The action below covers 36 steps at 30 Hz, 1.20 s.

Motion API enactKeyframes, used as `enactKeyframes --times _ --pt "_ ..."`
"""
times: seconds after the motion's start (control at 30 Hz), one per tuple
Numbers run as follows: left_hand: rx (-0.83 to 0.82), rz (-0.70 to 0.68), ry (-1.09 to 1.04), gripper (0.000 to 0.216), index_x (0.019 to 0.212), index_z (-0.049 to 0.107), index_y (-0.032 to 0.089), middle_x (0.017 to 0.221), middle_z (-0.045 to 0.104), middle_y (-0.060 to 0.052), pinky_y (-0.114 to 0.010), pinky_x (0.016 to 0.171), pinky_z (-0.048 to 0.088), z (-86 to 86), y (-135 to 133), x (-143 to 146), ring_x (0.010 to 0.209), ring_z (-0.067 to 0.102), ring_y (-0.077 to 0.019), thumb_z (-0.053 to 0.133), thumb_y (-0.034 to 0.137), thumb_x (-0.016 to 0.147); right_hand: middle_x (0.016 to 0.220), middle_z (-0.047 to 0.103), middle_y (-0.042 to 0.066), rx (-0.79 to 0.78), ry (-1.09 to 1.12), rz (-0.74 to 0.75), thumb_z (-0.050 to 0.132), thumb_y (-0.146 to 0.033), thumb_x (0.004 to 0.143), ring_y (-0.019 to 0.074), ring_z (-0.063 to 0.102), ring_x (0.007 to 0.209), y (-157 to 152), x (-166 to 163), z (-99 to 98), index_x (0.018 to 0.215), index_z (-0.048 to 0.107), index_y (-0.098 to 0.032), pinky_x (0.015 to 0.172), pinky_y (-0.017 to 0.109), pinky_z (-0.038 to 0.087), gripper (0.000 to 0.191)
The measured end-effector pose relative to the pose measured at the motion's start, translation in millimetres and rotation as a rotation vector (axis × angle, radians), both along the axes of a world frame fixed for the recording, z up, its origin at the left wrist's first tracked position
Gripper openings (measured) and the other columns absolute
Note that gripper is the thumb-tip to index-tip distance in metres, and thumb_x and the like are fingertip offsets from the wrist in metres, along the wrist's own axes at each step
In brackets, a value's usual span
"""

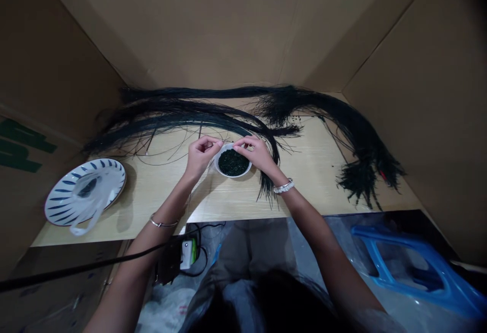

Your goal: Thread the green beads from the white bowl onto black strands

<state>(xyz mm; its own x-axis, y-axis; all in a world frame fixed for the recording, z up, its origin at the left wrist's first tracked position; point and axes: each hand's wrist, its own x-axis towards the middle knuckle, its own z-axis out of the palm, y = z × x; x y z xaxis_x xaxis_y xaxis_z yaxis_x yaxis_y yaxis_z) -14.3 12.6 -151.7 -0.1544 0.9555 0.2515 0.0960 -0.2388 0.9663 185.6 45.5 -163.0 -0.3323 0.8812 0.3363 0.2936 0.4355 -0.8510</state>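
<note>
My left hand (201,153) and my right hand (255,151) meet over a small white bowl (218,164) filled with tiny dark beads (233,162). Both hands are pinched shut, fingertips close together at the bowl's far rim. What they hold is too thin to make out; it may be a thread. A long bundle of dark strands (182,112) curves across the wooden tabletop (213,201) just behind the hands and passes under my right wrist.
A blue-striped plate (61,198) holding a crumpled plastic bag (89,196) sits at the left. Another dark strand bundle (361,160) lies at the right. Cardboard walls (213,28) enclose the table. A blue plastic stool (411,267) and a black cable (95,264) are below the table edge.
</note>
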Motion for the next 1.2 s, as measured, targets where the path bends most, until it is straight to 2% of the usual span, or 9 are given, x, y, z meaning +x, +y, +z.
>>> enactKeyframes --times 0.37,0.7,0.97,1.2 --pt "-0.021 -0.029 0.018 0.034 0.072 0.074 0.017 0.053 0.049 0.003 -0.025 0.05 0.025 1.0 -2.2 1.5 0.05 0.036 -0.0089 0.087 0.048 0.07 0.095 0.078 0.004 -0.227 0.319 0.035 0.08 -0.042 0.081 0.0179 0.068 0.086 1.6 -0.8 -3.0 0.094 0.077 -0.021 0.083 0.034 0.052 0.025" --pt "-0.017 -0.076 0.031 0.036 0.072 0.074 0.016 0.059 0.059 0.0 -0.024 0.052 0.031 0.4 -3.2 2.7 0.054 0.045 -0.0106 0.087 0.05 0.07 0.097 0.078 0.004 -0.296 0.432 0.13 0.084 -0.053 0.076 0.0195 0.072 0.092 1.7 -1.5 -5.9 0.095 0.074 -0.022 0.09 0.037 0.057 0.038" --pt "-0.003 -0.111 0.039 0.036 0.072 0.074 0.017 0.054 0.049 0.002 -0.025 0.051 0.02 1.0 -7.4 3.4 0.05 0.033 -0.0085 0.088 0.05 0.071 0.096 0.076 0.003 -0.269 0.425 0.132 0.085 -0.054 0.076 0.0183 0.069 0.091 2.2 -1.8 -9.1 0.093 0.074 -0.023 0.09 0.035 0.056 0.037" --pt "0.029 -0.137 0.077 0.035 0.075 0.075 0.018 0.051 0.043 0.004 -0.026 0.051 0.018 -2.6 -7.6 0.1 0.05 0.03 -0.0085 0.086 0.051 0.074 0.097 0.076 0.001 -0.262 0.459 0.147 0.086 -0.051 0.076 0.0162 0.067 0.088 4.3 -1.7 -13.5 0.093 0.076 -0.024 0.087 0.032 0.054 0.033"
